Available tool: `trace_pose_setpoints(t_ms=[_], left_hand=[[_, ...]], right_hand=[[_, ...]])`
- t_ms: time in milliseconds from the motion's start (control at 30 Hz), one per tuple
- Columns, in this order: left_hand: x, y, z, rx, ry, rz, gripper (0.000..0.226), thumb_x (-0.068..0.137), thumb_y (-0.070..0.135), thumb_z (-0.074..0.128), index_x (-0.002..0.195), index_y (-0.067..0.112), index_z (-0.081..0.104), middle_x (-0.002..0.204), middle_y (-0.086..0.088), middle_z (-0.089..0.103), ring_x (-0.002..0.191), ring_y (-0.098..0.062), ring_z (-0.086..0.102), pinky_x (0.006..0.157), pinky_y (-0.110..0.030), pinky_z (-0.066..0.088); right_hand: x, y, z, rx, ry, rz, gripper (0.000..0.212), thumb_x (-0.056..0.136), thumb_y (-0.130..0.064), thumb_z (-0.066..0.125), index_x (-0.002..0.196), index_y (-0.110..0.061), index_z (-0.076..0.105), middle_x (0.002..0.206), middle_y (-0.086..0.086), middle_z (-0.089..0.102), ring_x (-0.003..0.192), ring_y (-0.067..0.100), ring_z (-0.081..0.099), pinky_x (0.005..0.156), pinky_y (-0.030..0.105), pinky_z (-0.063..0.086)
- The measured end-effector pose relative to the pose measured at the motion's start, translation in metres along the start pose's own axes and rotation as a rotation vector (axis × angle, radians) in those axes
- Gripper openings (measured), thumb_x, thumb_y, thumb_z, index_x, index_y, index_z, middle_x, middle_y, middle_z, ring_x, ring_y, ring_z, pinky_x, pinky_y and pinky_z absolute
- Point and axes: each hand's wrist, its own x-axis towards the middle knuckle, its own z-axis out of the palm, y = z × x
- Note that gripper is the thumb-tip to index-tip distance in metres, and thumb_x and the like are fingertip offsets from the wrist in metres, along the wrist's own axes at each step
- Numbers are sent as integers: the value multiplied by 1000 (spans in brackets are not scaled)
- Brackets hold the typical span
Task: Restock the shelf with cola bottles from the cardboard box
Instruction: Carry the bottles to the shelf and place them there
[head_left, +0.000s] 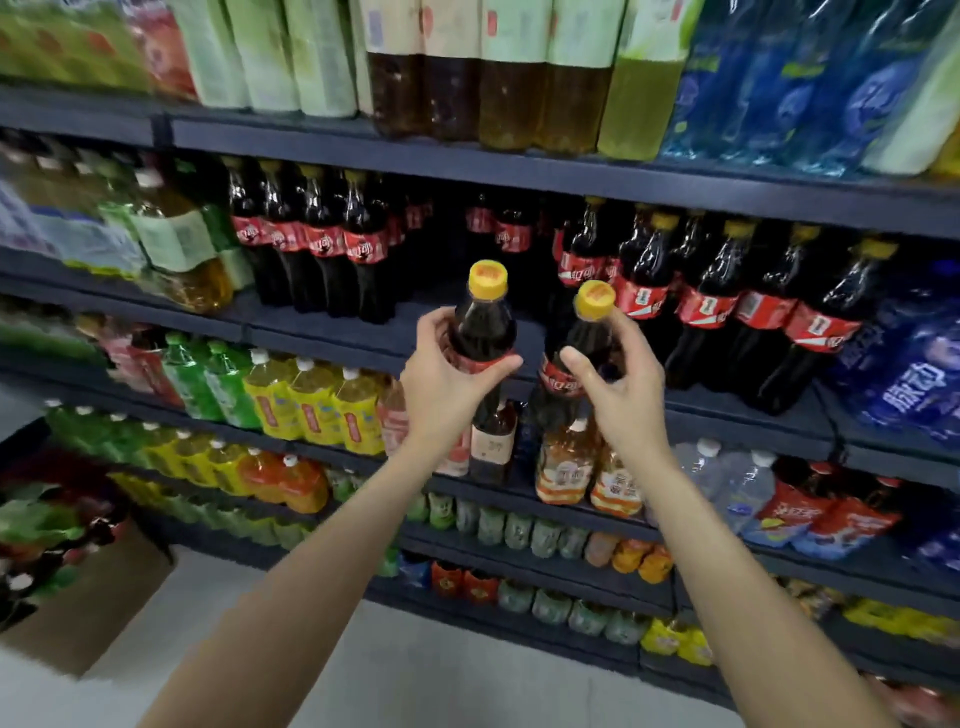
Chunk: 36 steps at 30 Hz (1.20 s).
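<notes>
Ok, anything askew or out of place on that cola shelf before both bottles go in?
One thing: the amber drink bottle left of the cola row leans forward over the shelf edge rather than standing upright. No spills visible.

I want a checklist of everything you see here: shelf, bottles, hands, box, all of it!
Surface: cola shelf, gap in the middle of the row.
Job's things: left cola bottle and right cola bottle, yellow caps, held up before the gap; cardboard box on the floor at left.
Clutter: nothing seen.
Hands: left hand grips one bottle; right hand grips the other.
Cables: nothing seen.
Surroundings: other drinks fill shelves above and below.
</notes>
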Motion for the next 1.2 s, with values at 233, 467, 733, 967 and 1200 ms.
trace_pose_setpoints(t_ms=[233,467,733,967,1200], left_hand=[[86,-33,47,41,-15,11,76,61,50,83,123,23,47,118,2,64,108,-19,61,91,-36,48],[141,-51,86,97,-28,-3,81,60,60,78,124,20,46,116,1,65,108,-19,62,92,-39,48],[178,-85,104,97,-328,158,92,71,55,74,143,20,27,134,-2,51,120,-18,52,93,-38,47],[187,-114,104,201,-479,253,88,68,52,76,138,16,36,130,-2,54,118,-21,53,93,-44,48],[191,-104,134,97,-409,177,86,68,45,79,137,14,38,124,-7,59,112,-25,58,89,-40,50]], right_hand=[[75,42,40,-145,106,52,60,89,-32,64,142,-14,40,141,-2,46,131,5,36,108,21,30],[121,68,55,-321,167,38,61,93,-35,57,143,-7,36,142,12,46,130,25,44,107,32,35],[108,94,80,-656,217,22,93,85,-31,69,152,-19,5,142,19,32,127,32,40,97,39,44],[101,101,96,-747,363,138,102,81,-29,73,150,-31,-2,129,16,42,110,30,52,78,41,53],[97,97,103,-797,395,157,100,81,-26,73,150,-28,0,137,13,35,107,31,56,73,41,54]])
